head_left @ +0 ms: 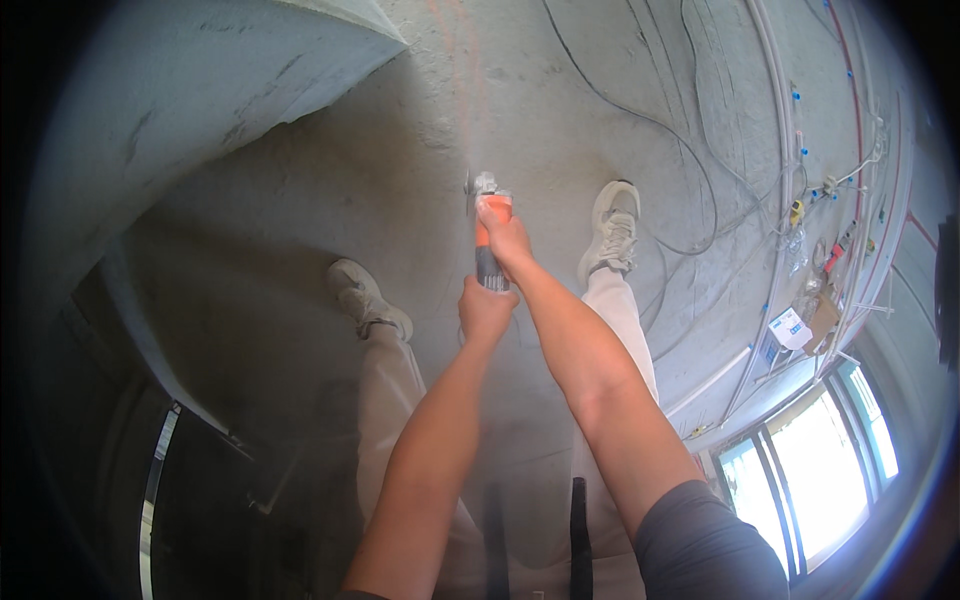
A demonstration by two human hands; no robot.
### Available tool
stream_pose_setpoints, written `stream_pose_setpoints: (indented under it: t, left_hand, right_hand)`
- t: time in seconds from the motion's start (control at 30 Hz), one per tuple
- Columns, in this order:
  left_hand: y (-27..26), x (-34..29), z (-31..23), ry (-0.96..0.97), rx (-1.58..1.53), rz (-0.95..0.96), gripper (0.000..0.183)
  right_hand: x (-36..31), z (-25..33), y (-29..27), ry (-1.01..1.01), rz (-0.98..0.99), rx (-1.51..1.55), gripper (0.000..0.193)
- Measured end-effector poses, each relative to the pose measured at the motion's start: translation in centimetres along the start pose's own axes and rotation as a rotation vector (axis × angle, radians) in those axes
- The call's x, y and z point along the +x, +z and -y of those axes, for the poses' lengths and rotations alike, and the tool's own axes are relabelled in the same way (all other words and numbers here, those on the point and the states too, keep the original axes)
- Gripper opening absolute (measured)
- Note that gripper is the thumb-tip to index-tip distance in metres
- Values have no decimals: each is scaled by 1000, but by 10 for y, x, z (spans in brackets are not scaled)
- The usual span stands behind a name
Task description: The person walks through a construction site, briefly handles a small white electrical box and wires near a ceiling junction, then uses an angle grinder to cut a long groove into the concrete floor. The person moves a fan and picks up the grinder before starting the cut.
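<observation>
An orange and black angle grinder point(488, 262) is held in both my hands, low over the grey concrete floor between my feet. My right hand point(508, 242) wraps round its orange front part, thumb along the top. My left hand point(487, 308) grips the dark rear end of the body. At the far end sits the silvery gear head point(485, 183), with a thin disc point(467, 190) edge-on at its left. Whether the disc touches the floor is hard to tell. Faint reddish lines point(462, 70) run along the floor ahead of the disc, and the air looks dusty.
A concrete wall point(230, 70) juts in at upper left. Dark cable point(640, 115) loops across the floor on the right. Farther right are pipes point(785, 110), scattered fittings, a white and blue box point(788, 330) and a window point(815, 460). My shoes point(612, 225) stand either side.
</observation>
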State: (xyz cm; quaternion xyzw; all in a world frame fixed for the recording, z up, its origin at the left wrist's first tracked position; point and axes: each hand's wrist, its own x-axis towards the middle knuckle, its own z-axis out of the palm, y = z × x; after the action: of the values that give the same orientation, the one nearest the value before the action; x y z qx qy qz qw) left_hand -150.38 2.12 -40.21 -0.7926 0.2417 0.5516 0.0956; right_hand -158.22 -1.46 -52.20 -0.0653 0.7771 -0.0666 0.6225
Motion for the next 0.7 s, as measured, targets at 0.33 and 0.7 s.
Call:
stream_pose_setpoints:
  t: [0.33,0.7]
  left_hand:
    - [-4,4,-24,41,-69,9,53]
    - [-3,4,-43,-23,-69,29,54]
  right_hand:
    - [8,23,-8,-48,28,56,86]
    - [4,46,-18,-22,78,32,83]
